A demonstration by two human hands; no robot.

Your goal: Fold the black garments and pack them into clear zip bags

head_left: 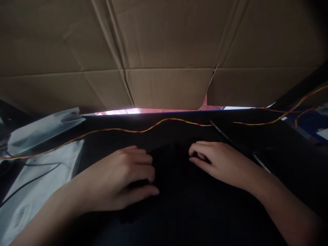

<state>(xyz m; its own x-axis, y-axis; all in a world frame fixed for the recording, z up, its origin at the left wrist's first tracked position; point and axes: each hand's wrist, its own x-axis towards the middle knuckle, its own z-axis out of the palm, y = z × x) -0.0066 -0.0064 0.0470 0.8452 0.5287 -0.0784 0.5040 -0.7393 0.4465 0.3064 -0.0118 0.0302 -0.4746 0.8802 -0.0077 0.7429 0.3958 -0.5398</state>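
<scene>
My left hand (133, 174) is at centre left over a black surface (174, 212), its fingers curled and its thumb stretched below them. Opposite it, my right hand (207, 157) has bent fingers, with thumb and forefinger tips drawn near each other. Between the two hands everything is nearly black, so what either one grips, if anything, cannot be made out. A twisted red and yellow wire (138, 131) runs across the surface beyond both hands.
Large cardboard (169, 85) hangs across the back. On the left lie a clear plastic bag (46, 130) and a white packet (51, 174) with a black cable over it. Dark flat items with pale edges (261, 162) lie at right, near a blue object (307, 126).
</scene>
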